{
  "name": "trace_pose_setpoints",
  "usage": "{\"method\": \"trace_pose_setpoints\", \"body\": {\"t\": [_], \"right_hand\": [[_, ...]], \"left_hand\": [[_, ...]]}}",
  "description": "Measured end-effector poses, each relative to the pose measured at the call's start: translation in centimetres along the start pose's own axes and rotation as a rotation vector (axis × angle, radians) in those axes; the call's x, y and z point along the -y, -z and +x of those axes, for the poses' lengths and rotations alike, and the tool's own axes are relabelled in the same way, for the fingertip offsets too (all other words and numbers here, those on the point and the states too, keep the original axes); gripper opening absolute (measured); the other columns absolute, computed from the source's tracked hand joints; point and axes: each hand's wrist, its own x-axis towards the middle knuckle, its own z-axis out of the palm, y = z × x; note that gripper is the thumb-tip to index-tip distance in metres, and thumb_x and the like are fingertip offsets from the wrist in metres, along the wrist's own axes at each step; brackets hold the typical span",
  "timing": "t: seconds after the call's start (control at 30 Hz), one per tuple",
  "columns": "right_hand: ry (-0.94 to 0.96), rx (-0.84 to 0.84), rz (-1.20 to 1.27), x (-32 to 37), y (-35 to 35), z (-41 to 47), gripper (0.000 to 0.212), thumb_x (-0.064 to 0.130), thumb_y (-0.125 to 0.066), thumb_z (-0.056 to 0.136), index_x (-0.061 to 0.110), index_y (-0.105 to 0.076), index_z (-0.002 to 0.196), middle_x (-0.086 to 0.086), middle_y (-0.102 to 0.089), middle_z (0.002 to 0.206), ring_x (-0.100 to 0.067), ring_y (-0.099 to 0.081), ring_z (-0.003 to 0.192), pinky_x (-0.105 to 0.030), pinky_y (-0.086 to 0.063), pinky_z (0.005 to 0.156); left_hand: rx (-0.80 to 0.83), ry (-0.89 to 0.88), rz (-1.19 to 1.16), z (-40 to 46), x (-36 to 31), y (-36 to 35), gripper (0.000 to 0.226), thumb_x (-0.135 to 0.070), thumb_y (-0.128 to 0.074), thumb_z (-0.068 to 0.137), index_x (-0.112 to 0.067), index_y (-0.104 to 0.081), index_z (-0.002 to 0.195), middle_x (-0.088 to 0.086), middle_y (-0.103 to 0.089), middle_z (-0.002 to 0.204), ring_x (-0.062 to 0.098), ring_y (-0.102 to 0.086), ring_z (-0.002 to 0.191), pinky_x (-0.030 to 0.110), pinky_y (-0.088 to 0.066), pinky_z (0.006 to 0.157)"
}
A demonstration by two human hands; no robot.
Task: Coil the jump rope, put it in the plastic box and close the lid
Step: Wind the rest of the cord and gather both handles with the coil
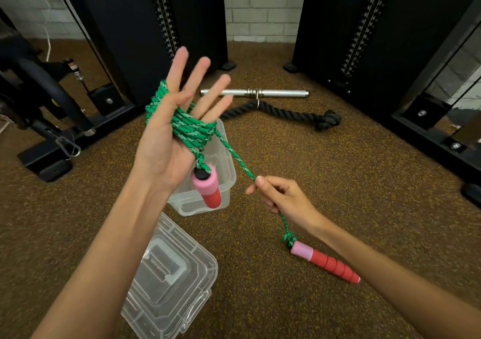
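Note:
The green jump rope (194, 128) is wound in several turns around my left hand (171, 130), which is raised palm-up with the fingers spread. One pink-and-red handle (207, 186) dangles below that palm, over the clear plastic box (226, 164) on the floor. A taut strand runs down to my right hand (282, 197), which pinches the rope. Below that hand the rope's end hangs with the second pink-and-red handle (325, 260). The clear lid (169, 281) lies on the floor in front of the box, under my left forearm.
On the brown speckled floor behind the box lie a steel bar (276, 93) and a thick black rope (286, 112). Black gym machine frames (364, 39) stand left and right, with a brick wall behind.

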Motion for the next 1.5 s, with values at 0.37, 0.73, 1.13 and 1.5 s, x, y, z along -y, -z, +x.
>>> {"method": "trace_pose_setpoints", "body": {"t": [0.37, 0.73, 1.13, 1.5], "right_hand": [[0.084, 0.153, -0.21, 3.1, -0.2, -2.5, 0.027, 0.028, -0.05, 0.096, 0.014, -0.072, 0.093, 0.01, -0.042, 0.052, -0.008, -0.033, 0.051, -0.023, -0.023, 0.048], [0.354, 0.08, -0.258, 11.2, 1.9, -1.6, 0.026, 0.025, -0.05, 0.092, 0.007, -0.068, 0.082, 0.011, -0.053, 0.059, -0.005, -0.037, 0.052, -0.014, -0.027, 0.051], [0.453, 0.07, -0.3, 14.9, 2.5, 0.5, 0.012, 0.008, -0.055, 0.093, 0.004, -0.063, 0.085, 0.005, -0.062, 0.076, -0.001, -0.061, 0.071, -0.013, -0.05, 0.068], [0.467, -0.042, -0.353, 14.4, 3.7, 2.9, 0.018, 0.023, -0.074, 0.078, 0.007, -0.068, 0.077, -0.024, -0.063, 0.071, -0.038, -0.054, 0.062, -0.046, -0.044, 0.058]], "left_hand": [[-0.247, -0.032, 0.17, 0.2, 0.5, 1.3, 0.07, -0.003, -0.035, 0.099, -0.047, -0.007, 0.145, -0.011, -0.046, 0.143, 0.032, -0.054, 0.123, 0.047, -0.029, 0.112], [-0.118, 0.14, 0.254, -0.3, 1.1, 0.3, 0.065, -0.03, -0.039, 0.098, -0.05, 0.002, 0.145, -0.003, -0.048, 0.142, 0.035, -0.065, 0.105, 0.05, -0.044, 0.1], [0.242, 0.444, 0.58, -1.9, 1.5, -3.2, 0.076, -0.067, -0.034, 0.07, -0.059, -0.008, 0.141, 0.002, -0.049, 0.14, 0.031, -0.072, 0.087, 0.036, -0.058, 0.078], [0.444, 0.512, 0.505, -2.3, 0.8, -3.1, 0.038, -0.036, -0.042, 0.094, -0.012, -0.067, 0.11, 0.004, -0.057, 0.045, 0.005, -0.032, 0.025, 0.015, -0.026, 0.034]]}}
